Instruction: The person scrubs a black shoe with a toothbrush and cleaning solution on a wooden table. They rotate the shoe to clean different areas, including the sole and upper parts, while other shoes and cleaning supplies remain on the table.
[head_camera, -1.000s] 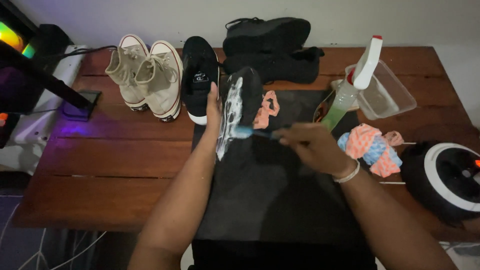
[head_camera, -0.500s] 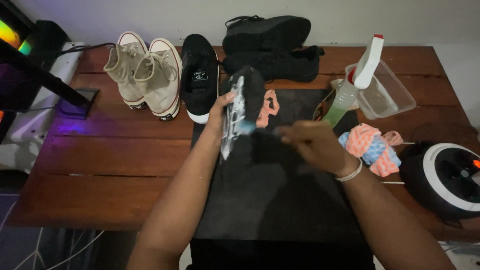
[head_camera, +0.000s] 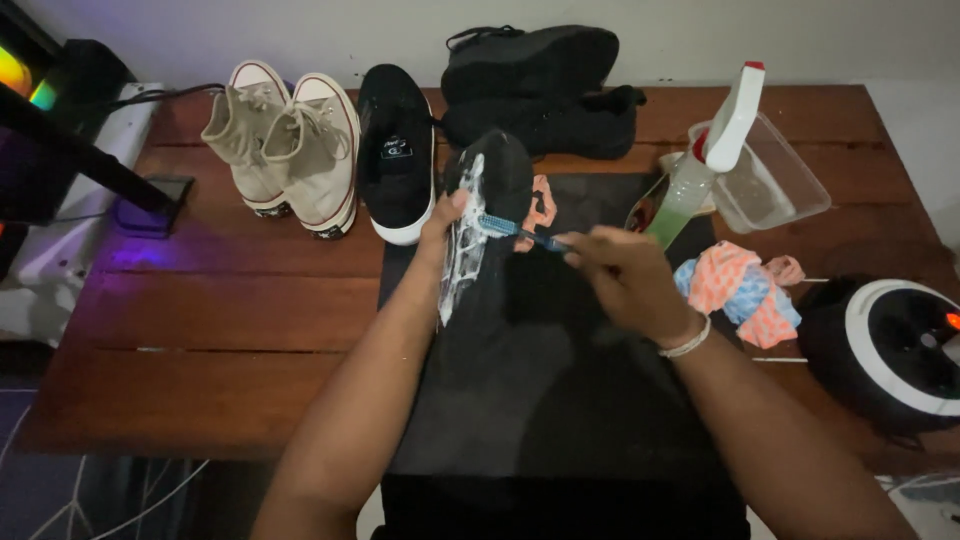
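My left hand (head_camera: 441, 222) grips a black sneaker (head_camera: 490, 200) tipped on its side, its white sole edge covered in foam. My right hand (head_camera: 620, 275) holds a blue-headed toothbrush (head_camera: 508, 229) whose bristles touch the foamy sole. Both hands work above a black cloth (head_camera: 540, 350) spread over the wooden table (head_camera: 230, 330). The matching black sneaker (head_camera: 397, 150) stands just to the left, sole down.
A pair of cream high-top sneakers (head_camera: 285, 145) stands at the back left, a pair of black shoes (head_camera: 545, 85) at the back. A spray bottle (head_camera: 705, 160), a clear plastic tub (head_camera: 765, 180), an orange and blue rag (head_camera: 740, 290) and a round black and white device (head_camera: 895, 345) lie to the right.
The toothbrush has slid along the foamy sole between frames, and the sneaker in my left hand has tilted slightly. Everything else stays put.
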